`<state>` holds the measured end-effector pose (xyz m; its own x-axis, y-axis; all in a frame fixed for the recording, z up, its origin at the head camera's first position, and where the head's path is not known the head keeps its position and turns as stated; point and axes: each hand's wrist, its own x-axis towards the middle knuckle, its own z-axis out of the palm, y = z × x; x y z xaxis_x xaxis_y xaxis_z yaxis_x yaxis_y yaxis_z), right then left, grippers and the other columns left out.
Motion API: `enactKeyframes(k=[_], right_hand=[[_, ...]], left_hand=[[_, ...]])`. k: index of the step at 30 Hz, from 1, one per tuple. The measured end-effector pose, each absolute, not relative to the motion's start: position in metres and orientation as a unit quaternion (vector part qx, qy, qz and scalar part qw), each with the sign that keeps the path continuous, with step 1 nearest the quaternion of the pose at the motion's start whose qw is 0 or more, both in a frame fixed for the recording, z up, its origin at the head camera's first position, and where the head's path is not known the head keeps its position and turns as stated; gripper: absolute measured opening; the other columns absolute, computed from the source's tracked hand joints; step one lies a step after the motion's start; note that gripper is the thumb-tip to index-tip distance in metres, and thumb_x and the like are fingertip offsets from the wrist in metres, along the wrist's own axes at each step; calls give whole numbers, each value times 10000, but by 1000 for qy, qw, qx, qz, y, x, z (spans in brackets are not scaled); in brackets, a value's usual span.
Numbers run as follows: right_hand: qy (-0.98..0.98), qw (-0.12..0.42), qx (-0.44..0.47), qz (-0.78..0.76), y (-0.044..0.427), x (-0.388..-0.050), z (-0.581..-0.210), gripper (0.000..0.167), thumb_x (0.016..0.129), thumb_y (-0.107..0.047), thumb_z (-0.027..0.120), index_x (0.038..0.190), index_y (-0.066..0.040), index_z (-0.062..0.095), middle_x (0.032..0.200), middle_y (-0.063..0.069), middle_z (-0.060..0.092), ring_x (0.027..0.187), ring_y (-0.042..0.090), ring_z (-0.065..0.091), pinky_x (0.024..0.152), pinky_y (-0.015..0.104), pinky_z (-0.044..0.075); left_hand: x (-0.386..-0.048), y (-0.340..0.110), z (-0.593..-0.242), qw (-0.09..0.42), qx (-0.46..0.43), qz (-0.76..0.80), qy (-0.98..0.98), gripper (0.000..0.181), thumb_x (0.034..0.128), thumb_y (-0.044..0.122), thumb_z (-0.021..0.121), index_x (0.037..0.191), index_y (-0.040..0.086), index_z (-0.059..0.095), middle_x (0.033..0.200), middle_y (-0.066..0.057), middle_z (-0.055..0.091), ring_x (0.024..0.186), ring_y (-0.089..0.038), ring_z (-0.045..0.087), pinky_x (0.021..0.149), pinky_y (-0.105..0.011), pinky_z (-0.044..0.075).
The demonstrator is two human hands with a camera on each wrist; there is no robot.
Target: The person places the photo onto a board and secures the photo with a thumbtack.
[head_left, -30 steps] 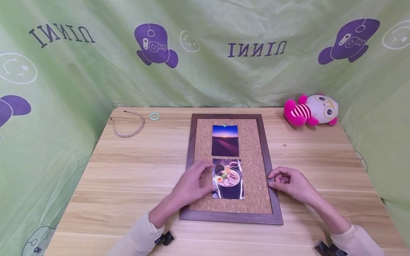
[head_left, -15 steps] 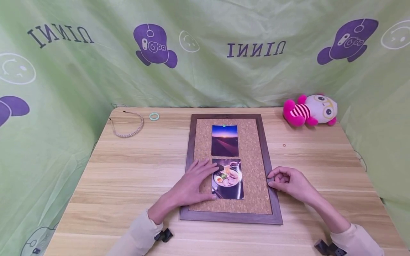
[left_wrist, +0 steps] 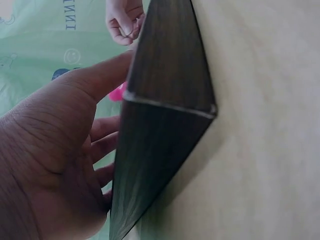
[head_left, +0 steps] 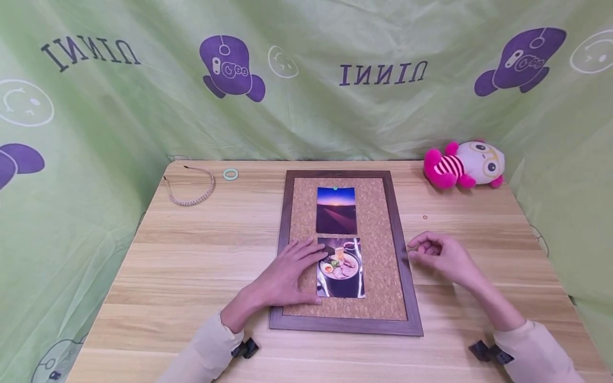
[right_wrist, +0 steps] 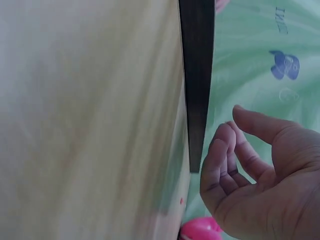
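A framed cork board (head_left: 383,255) lies on the table with two photos on it. The upper, a sunset photo (head_left: 337,213), has a green dot at its top edge. Below it is a ramen photo (head_left: 342,279), glossy and flat. My left hand (head_left: 284,276) spreads over the board's left side, its fingertips on that photo's left edge; in the left wrist view the hand (left_wrist: 60,150) is beside the dark frame (left_wrist: 170,60). My right hand (head_left: 445,258) hovers by the right frame edge, fingers bent; in the right wrist view, whether the hand (right_wrist: 265,175) pinches anything small is unclear.
A pink and white plush toy (head_left: 464,165) lies at the back right, with a tiny ring-like object (head_left: 424,217) nearer. At the back left are a beaded headband (head_left: 193,201) and a mint ring (head_left: 231,174). A green curtain (head_left: 306,122) hangs behind the table.
My right hand has moved up and slightly right, away from the frame's edge. My left fingers have straightened and spread over the photo's left edge.
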<state>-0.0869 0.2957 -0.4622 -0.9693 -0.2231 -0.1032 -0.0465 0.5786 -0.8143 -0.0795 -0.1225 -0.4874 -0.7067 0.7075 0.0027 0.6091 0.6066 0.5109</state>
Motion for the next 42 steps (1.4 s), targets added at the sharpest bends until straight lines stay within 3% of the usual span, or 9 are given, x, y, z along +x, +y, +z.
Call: enactKeyframes(k=[7,19,33,42], right_hand=[[891,60,-49,-447,311,-106,-461,256,975,-19,822,1183,96,725,953,131,724,755,78,624,620,209,566],[893,29,-13,-449,329,-137,-465,271,1005,-9,790,1222,129,705,906,107,740,688,52,630,545,220,561],[908,26,-8,-418,339,-160,-476,288,954,-2,836,1192,120,729,968,197,771,700,-8,626,592,185,564],[919,42,-13,-392,343,-170,-481,264,976,-60,832,1155,114,748,885,106,765,663,-13,603,573,178,536]], left_hand=[[-79,-123,-489,94,371,244,891,998,860,601,884,1648,101,528,1765,-65,426,1692,-339,246,1385,-573,139],[-78,-124,-491,84,369,251,891,1007,845,602,888,1647,111,531,1759,-64,437,1689,-331,257,1388,-560,142],[-79,-124,-493,88,360,259,892,1018,833,583,910,1656,129,522,1757,-60,438,1689,-327,260,1390,-554,140],[-78,-123,-492,90,359,261,892,1006,838,587,901,1652,128,528,1763,-53,430,1692,-320,252,1391,-549,131]])
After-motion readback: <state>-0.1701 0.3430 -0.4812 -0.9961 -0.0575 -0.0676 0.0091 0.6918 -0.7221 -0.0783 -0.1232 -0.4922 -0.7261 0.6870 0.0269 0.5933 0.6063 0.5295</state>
